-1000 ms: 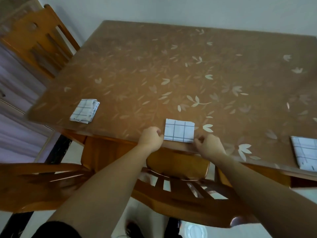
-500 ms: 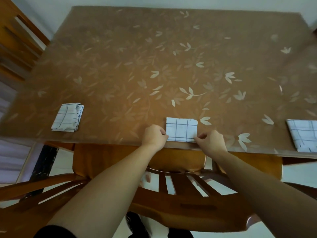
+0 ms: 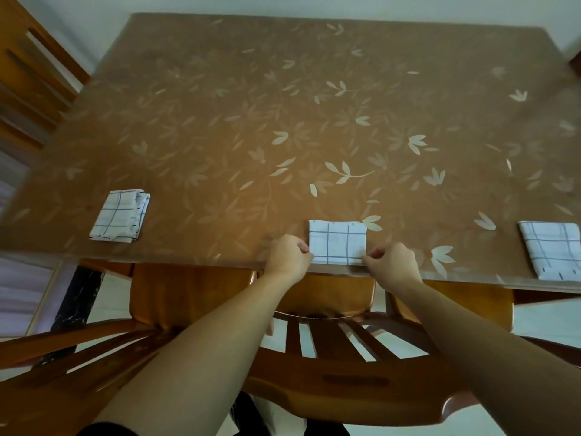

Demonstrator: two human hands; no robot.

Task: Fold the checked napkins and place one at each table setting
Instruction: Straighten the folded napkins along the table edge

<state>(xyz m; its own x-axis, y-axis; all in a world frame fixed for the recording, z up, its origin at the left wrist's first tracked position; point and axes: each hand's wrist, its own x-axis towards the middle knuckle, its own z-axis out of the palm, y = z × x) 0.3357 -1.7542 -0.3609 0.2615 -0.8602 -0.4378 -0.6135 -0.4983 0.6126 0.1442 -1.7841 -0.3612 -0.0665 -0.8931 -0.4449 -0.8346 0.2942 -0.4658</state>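
Chair (image 3: pixel 342 366) nearest the camera, wooden, slatted back, tucked under the table's near edge; both forearms reach over it. Table (image 3: pixel 314 105) is the landmark: brown top with a pale leaf print under a clear cover.

Middle napkin (image 3: pixel 337 242), white with dark check lines, folded to a small square, lies flat at the table's near edge, right above the chair. Left hand (image 3: pixel 287 256) has fingers curled, pinching the napkin's lower left corner. Right hand (image 3: pixel 393 262) has fingers curled, thumb and fingertip pinching the lower right corner. Both hands sit on the table's edge, knuckles up.

Left napkin (image 3: pixel 121 216) lies near the table's near-left corner, well apart from the hands, folded, layers showing along its right side, slightly skewed to the edge. Right napkin (image 3: pixel 551 248) lies at the table's near-right corner, folded, rotated a bit, partly cut by the frame edge.

Rest of the table top past the three napkins shows only the leaf pattern. Second chair (image 3: pixel 28 80) stands off the table's far-left side, blurred. Pale wall (image 3: pixel 283 7) runs behind the table's far edge.
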